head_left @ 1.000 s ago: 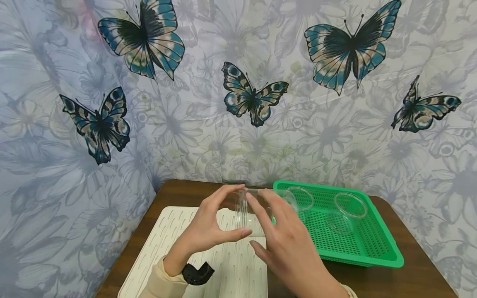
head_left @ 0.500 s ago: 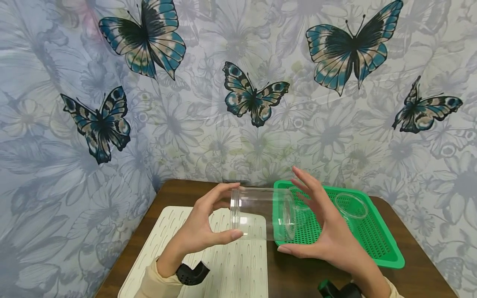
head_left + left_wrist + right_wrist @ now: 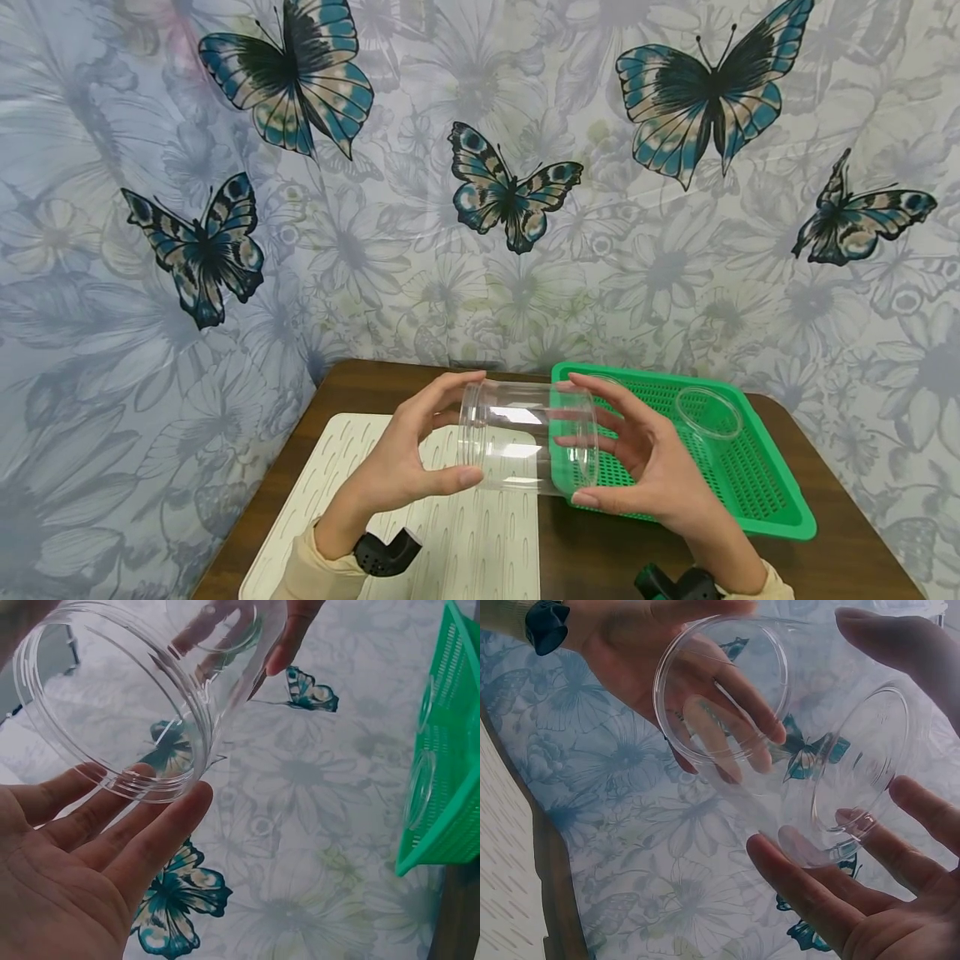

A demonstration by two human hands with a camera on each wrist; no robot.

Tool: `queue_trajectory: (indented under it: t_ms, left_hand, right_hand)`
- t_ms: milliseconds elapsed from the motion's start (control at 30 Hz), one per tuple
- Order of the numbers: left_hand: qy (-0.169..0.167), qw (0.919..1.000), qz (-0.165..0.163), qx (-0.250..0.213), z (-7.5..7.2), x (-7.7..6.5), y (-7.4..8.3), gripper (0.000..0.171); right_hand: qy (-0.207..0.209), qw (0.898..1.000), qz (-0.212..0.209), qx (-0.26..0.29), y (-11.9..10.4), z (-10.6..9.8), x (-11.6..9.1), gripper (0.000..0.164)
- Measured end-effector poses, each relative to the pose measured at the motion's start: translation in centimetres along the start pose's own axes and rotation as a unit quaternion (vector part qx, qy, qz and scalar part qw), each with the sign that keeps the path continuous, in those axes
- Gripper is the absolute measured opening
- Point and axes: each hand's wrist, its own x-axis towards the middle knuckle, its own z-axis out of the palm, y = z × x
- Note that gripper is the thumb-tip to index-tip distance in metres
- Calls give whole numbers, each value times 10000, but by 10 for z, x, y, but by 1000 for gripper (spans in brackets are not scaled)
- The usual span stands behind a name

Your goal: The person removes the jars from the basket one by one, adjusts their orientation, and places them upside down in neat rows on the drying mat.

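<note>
A clear, see-through jar (image 3: 517, 437) lies sideways in the air between my hands, over the right edge of the white mat and the near left side of the basket. My left hand (image 3: 401, 454) holds its ridged mouth end, thumb below and fingers above. In the left wrist view the threaded rim (image 3: 150, 793) rests against those fingertips, and the mouth has no lid on it. At the other end, my right hand (image 3: 652, 458) grips the jar around its flat base (image 3: 866, 765), thumb beneath and fingers spread over the far side.
A green perforated basket (image 3: 795, 518) stands at the right of the brown table (image 3: 592, 558). Inside it is a clear round container (image 3: 707, 414); another clear rim is mostly hidden behind my right hand. A white grooved mat (image 3: 322, 500) lies at left. Butterfly-printed cloth (image 3: 405, 275) hangs behind.
My right hand has left the jar's mouth end, swung right with fingers spread, then closed around the base. The left hand has kept its hold, shifting slightly left with the jar.
</note>
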Motion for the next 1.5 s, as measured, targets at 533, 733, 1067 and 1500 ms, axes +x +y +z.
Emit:
queue_trajectory:
  t_ms: [533,733,1067,1500]
  left_hand:
    - [-204,9996,-136,-129,-7,-20,-1,86]
    - [32,9925,-760,953,-14,-52,-13,72]
    - [134,9314,-2529,2614,-19,-137,-50,76]
    - [301,8585,-3422,3807,-31,-247,-81,87]
  right_hand:
    - [-60,9998,-105,125,7,2,-3,105]
    - [-103,9999,-35,105,9,2,-4,103]
    - [134,9985,522,-98,8,2,-7,101]
    - [195,9947,936,-366,10,3,-1,102]
